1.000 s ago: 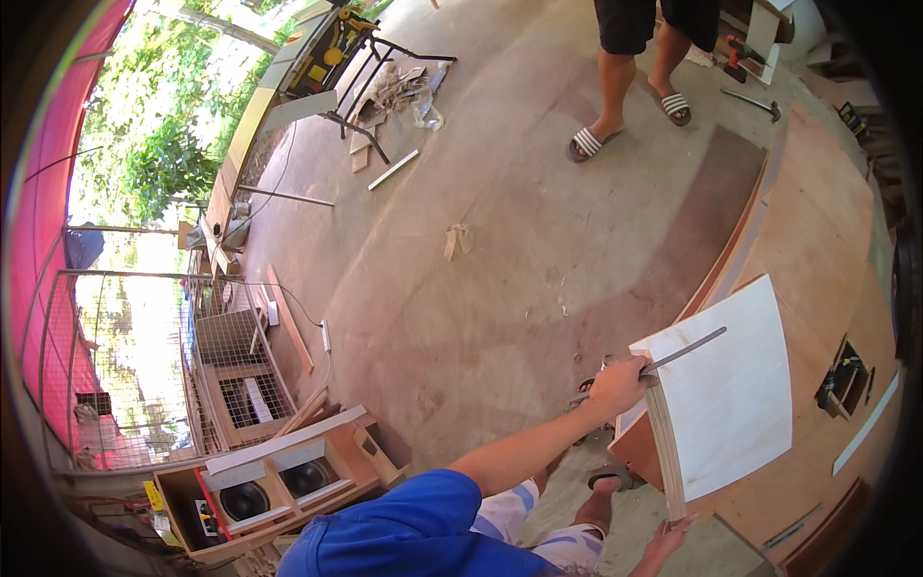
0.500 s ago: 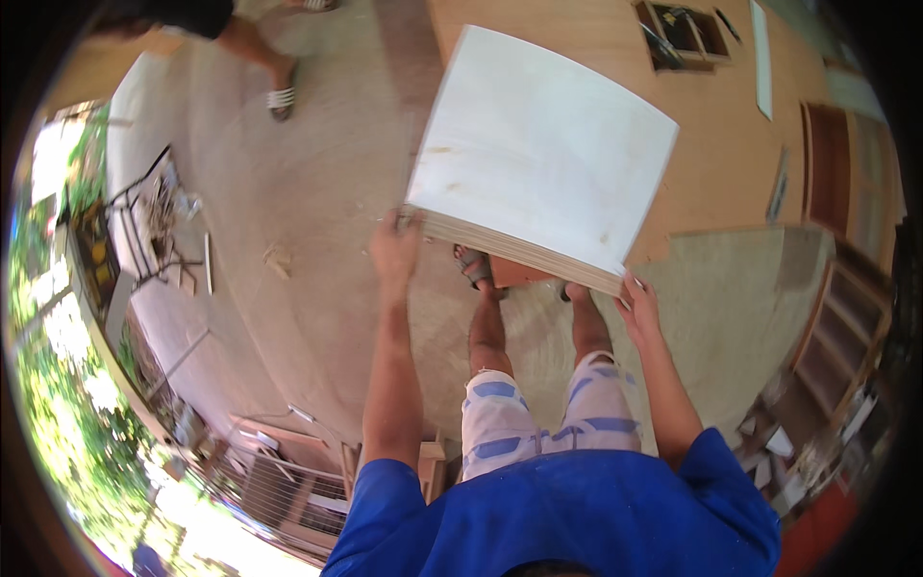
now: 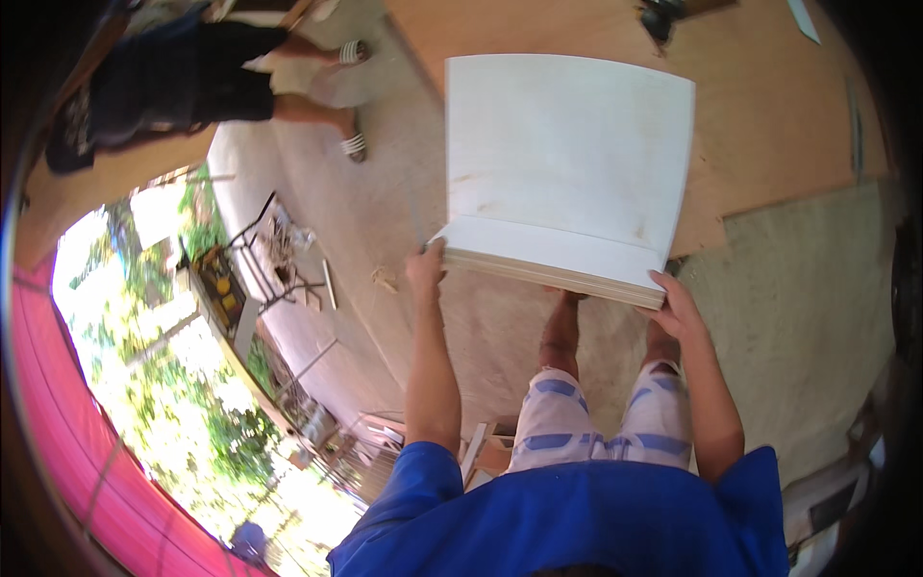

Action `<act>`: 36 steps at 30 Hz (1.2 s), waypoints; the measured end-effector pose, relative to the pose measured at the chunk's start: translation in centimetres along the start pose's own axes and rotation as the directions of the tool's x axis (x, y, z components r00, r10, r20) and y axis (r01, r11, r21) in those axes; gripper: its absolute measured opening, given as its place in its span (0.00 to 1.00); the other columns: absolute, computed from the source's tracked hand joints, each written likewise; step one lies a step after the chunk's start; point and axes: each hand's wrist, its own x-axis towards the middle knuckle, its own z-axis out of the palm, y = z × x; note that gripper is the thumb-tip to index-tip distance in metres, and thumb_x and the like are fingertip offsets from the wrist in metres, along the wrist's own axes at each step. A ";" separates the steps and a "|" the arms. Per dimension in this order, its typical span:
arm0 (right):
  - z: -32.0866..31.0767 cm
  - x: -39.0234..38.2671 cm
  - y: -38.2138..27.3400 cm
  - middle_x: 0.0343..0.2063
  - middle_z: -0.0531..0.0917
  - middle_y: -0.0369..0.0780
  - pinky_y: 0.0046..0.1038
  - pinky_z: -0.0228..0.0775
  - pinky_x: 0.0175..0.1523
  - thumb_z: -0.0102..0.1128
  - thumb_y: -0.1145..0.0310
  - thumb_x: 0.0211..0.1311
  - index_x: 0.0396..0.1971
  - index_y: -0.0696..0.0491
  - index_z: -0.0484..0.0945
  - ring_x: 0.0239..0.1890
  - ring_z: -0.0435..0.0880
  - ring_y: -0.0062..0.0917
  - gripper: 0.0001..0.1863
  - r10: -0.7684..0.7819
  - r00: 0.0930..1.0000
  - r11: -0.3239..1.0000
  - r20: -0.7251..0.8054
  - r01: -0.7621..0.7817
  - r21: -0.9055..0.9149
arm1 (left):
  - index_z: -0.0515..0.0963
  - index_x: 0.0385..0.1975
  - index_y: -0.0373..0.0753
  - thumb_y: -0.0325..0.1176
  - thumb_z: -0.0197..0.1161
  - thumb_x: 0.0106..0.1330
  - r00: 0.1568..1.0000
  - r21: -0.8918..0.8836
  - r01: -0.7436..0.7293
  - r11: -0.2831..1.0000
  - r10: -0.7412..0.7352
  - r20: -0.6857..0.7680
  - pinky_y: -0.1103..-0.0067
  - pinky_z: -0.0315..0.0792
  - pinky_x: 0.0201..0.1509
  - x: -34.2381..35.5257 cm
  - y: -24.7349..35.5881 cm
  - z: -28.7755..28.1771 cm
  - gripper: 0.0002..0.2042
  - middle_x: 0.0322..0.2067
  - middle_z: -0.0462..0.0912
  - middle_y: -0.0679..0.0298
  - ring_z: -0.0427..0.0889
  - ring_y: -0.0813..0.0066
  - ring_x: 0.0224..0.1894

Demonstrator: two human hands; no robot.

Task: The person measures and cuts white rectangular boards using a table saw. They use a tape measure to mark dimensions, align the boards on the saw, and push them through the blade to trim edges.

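A stack of white-faced boards point(image 3: 567, 144) with layered brown edges is held out in front of me at about knee height. Across its near end runs a line, with a narrow white strip on my side of it; I cannot tell whether the top board has slid or tilted. My left hand point(image 3: 426, 267) grips the near left corner, thumb on top. At the near right corner my right hand point(image 3: 676, 303) is closed round the edge, its lower fingers hidden beneath. Faint brown smudges mark the white face.
Beyond the boards lies a large brown wooden sheet point(image 3: 779, 125) with a dark tool point(image 3: 660, 17) on it. Another person in dark clothes point(image 3: 192, 72) bends at the upper left. A black metal frame point(image 3: 258, 252) and scraps stand on the left floor.
The view has swung, and the boards now lie straighter and slightly right. A near strip has appeared across the stack. The other person has come further into view.
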 end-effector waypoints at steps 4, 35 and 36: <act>-0.5 -0.8 0.6 0.62 0.69 0.43 0.42 0.66 0.61 0.57 0.68 0.66 0.67 0.50 0.60 0.63 0.68 0.29 0.31 -0.153 0.987 0.988 0.055 0.154 -0.006 | 0.79 0.43 0.37 0.35 0.66 0.60 0.985 -0.260 0.115 0.959 -0.075 0.157 0.82 0.62 0.18 -2.0 0.3 -1.1 0.14 0.22 0.71 0.71 0.67 0.82 0.18; -5.5 5.3 -18.8 0.62 0.71 0.44 0.36 0.66 0.64 0.65 0.69 0.61 0.66 0.52 0.65 0.61 0.73 0.34 0.33 -0.749 0.661 0.524 0.046 0.634 -0.569 | 0.78 0.54 0.38 0.32 0.60 0.67 0.929 -0.088 -0.314 0.945 0.325 0.176 0.83 0.60 0.22 0.3 11.8 12.5 0.16 0.23 0.73 0.71 0.66 0.87 0.22; -6.6 5.3 -19.0 0.61 0.71 0.45 0.38 0.65 0.64 0.67 0.67 0.59 0.65 0.52 0.67 0.61 0.71 0.36 0.33 -0.836 0.548 0.359 0.022 0.578 -0.733 | 0.84 0.44 0.37 0.35 0.61 0.68 0.920 -0.035 -0.376 0.926 0.377 0.105 0.80 0.67 0.28 -0.5 12.0 11.6 0.12 0.25 0.79 0.68 0.73 0.84 0.26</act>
